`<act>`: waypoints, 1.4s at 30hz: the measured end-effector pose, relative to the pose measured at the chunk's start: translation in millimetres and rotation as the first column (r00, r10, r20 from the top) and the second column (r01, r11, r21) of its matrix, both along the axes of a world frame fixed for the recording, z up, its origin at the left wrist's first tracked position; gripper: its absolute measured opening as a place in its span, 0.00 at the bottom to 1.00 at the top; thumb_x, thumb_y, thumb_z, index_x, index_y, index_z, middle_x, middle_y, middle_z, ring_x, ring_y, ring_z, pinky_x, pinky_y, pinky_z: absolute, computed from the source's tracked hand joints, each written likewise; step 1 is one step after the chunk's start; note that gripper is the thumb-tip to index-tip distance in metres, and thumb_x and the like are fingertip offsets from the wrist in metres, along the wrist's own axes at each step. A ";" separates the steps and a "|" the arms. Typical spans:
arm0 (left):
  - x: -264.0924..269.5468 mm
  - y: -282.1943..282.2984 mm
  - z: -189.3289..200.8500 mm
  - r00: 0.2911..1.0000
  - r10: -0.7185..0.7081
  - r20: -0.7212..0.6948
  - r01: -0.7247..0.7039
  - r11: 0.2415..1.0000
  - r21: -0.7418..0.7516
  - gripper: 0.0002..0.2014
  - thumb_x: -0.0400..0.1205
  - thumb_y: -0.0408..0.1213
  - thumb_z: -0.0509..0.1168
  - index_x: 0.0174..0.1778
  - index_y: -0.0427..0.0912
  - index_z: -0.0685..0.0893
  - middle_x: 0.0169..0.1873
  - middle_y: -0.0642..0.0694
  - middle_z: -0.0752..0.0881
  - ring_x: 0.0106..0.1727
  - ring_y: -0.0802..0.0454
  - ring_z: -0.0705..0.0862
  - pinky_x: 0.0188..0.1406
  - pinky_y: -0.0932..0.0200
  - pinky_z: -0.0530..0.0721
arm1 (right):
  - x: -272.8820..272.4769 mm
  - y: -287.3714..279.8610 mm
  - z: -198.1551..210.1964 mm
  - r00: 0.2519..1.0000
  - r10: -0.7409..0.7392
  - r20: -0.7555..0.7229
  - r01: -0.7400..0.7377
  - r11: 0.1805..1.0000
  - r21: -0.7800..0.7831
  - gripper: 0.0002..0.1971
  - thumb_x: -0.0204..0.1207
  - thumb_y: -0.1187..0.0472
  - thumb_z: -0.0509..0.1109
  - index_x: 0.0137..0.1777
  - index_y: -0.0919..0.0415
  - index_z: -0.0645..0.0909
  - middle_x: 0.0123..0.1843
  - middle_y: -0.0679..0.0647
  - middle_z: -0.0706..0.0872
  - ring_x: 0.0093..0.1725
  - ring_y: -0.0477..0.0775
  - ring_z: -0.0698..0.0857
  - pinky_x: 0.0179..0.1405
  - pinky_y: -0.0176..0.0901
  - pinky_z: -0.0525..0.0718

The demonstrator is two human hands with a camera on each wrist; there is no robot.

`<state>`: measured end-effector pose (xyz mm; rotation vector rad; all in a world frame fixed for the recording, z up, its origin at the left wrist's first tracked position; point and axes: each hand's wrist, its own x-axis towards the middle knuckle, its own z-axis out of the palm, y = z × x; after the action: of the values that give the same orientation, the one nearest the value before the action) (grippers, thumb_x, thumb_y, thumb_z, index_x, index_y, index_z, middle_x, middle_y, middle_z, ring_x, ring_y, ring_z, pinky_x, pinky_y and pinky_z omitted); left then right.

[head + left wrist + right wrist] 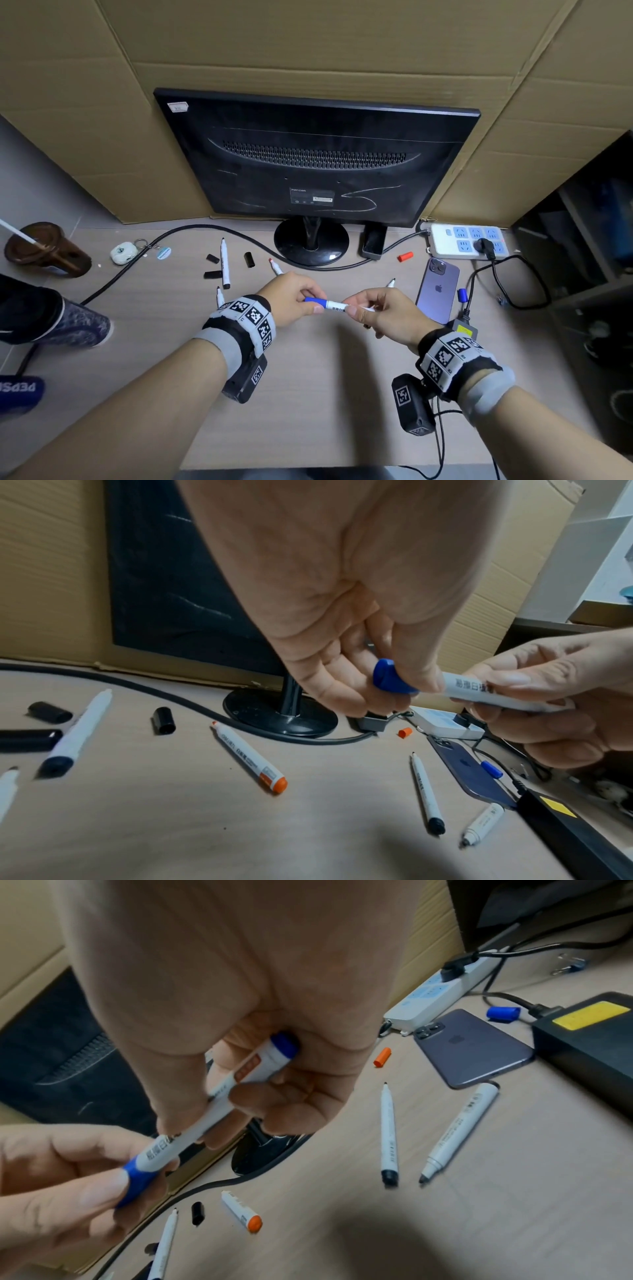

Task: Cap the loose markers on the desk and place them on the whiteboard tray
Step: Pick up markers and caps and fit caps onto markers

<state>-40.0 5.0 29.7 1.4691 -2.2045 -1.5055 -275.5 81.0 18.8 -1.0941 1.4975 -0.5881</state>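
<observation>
Both hands meet above the desk (308, 394) in the head view. Left hand (291, 296) pinches the blue cap (315, 301); right hand (383, 313) grips the marker (337, 305) barrel, so the two pull or push along one axis. The cap appears seated or nearly seated. No whiteboard tray is in view. Counted on the desk: three loose black caps (212, 258), one orange cap (405, 256)

Left wrist view: fingers (329, 685) curl round the cap's end, thumb on top. Five uncapped markers lie below, among them the orange marker (246, 756) and thin pen (426, 791), so most of the task likely remains

Right wrist view: fingers (294, 1102) wrap the barrel's rear end to steady it. A second blue cap (503, 1013) lies beside the phone (472, 1047), well apart from any marker
</observation>
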 end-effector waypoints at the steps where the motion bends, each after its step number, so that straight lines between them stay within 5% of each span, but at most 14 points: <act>1: 2.2 -0.3 -2.2 1.000 0.017 0.013 -0.017 1.000 -0.006 0.05 0.80 0.35 0.75 0.51 0.48 0.91 0.42 0.52 0.92 0.35 0.66 0.86 0.38 0.80 0.79 | -2.7 1.2 -2.2 1.000 -0.001 0.005 0.001 1.000 0.009 0.04 0.80 0.54 0.79 0.52 0.50 0.94 0.35 0.44 0.87 0.35 0.47 0.80 0.29 0.39 0.81; 6: 20.9 0.9 -27.9 0.978 0.129 0.163 -0.115 0.989 -0.093 0.03 0.79 0.41 0.76 0.46 0.53 0.89 0.46 0.56 0.87 0.38 0.65 0.83 0.46 0.67 0.79 | -27.0 11.1 -13.8 0.971 -0.237 -0.042 0.238 0.971 0.016 0.06 0.87 0.63 0.71 0.55 0.62 0.89 0.44 0.54 0.91 0.33 0.42 0.83 0.30 0.29 0.81; 10: 13.4 13.6 -52.4 0.963 0.112 0.243 -0.097 0.993 -0.073 0.03 0.78 0.44 0.75 0.45 0.55 0.88 0.47 0.58 0.85 0.40 0.63 0.84 0.45 0.64 0.80 | -49.7 25.3 -32.2 0.900 -0.421 -0.109 0.417 0.907 -0.060 0.08 0.87 0.55 0.69 0.53 0.59 0.87 0.48 0.51 0.94 0.44 0.50 0.85 0.48 0.41 0.79; 14: -7.3 24.3 -78.1 0.945 0.115 0.306 -0.101 0.993 -0.060 0.05 0.78 0.39 0.73 0.46 0.54 0.86 0.47 0.52 0.87 0.47 0.52 0.88 0.52 0.56 0.87 | -59.1 41.6 -46.0 0.862 -0.486 -0.144 0.480 0.874 -0.072 0.02 0.84 0.61 0.74 0.51 0.57 0.88 0.43 0.52 0.89 0.39 0.48 0.83 0.40 0.36 0.78; 16: -17.4 26.8 -88.6 0.928 0.106 0.357 -0.087 0.994 -0.068 0.05 0.79 0.37 0.71 0.48 0.51 0.86 0.48 0.49 0.87 0.49 0.48 0.88 0.52 0.55 0.87 | -59.4 49.3 -50.1 0.861 -0.491 -0.132 0.492 0.870 -0.023 0.02 0.83 0.65 0.75 0.53 0.58 0.87 0.40 0.51 0.86 0.31 0.42 0.82 0.30 0.30 0.78; 19: -26.2 27.0 -102.9 0.907 0.107 0.407 -0.083 0.994 -0.076 0.05 0.79 0.35 0.69 0.49 0.46 0.87 0.48 0.46 0.89 0.49 0.43 0.88 0.48 0.54 0.87 | -57.9 59.4 -56.5 0.872 -0.478 -0.103 0.485 0.872 0.068 0.06 0.81 0.70 0.76 0.53 0.59 0.86 0.38 0.52 0.85 0.26 0.45 0.80 0.20 0.37 0.79; 24: -29.2 24.1 -112.2 0.883 0.146 0.446 -0.125 0.989 -0.076 0.04 0.78 0.37 0.72 0.48 0.45 0.87 0.46 0.45 0.90 0.48 0.42 0.89 0.49 0.52 0.89 | -56.0 69.4 -63.0 0.899 -0.431 -0.077 0.437 0.882 0.175 0.11 0.75 0.74 0.79 0.54 0.64 0.85 0.36 0.54 0.91 0.39 0.54 0.90 0.40 0.45 0.87; 29: -30.5 21.6 -113.9 0.893 0.203 0.402 -0.192 0.979 -0.068 0.10 0.76 0.39 0.76 0.50 0.46 0.83 0.54 0.44 0.86 0.51 0.43 0.87 0.53 0.52 0.87 | -50.6 69.3 -63.9 0.913 -0.403 -0.066 0.408 0.892 0.193 0.09 0.76 0.71 0.80 0.53 0.62 0.86 0.46 0.70 0.93 0.43 0.58 0.92 0.39 0.46 0.89; 33: -46.2 19.5 -96.7 0.885 0.234 0.404 -0.171 0.968 -0.186 0.13 0.78 0.45 0.73 0.55 0.50 0.80 0.59 0.49 0.76 0.56 0.44 0.84 0.54 0.50 0.86 | -56.9 63.9 -61.8 0.889 -0.444 -0.110 0.456 0.880 0.130 0.08 0.77 0.69 0.79 0.52 0.60 0.86 0.41 0.56 0.86 0.39 0.54 0.86 0.42 0.51 0.88; 37: -89.4 11.1 -74.7 0.939 0.120 0.323 -0.059 0.979 -0.194 0.06 0.81 0.46 0.68 0.52 0.55 0.81 0.58 0.52 0.80 0.52 0.46 0.87 0.57 0.47 0.87 | -80.9 67.2 -53.1 0.825 -0.549 -0.135 0.560 0.825 0.069 0.06 0.77 0.66 0.78 0.51 0.58 0.85 0.39 0.51 0.83 0.32 0.51 0.80 0.33 0.43 0.81; 42: -168.3 9.5 -50.0 0.972 -0.017 0.232 0.074 0.969 -0.237 0.02 0.82 0.43 0.66 0.47 0.55 0.84 0.52 0.53 0.83 0.46 0.49 0.87 0.51 0.52 0.87 | -126.6 87.9 -45.1 0.732 -0.671 -0.119 0.678 0.734 0.033 0.09 0.75 0.69 0.78 0.52 0.56 0.86 0.39 0.50 0.85 0.34 0.51 0.83 0.37 0.48 0.85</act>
<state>-208.2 14.5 -20.3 1.5870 -2.4626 -1.0702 -402.1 168.8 -26.3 -0.4838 1.9997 -0.9776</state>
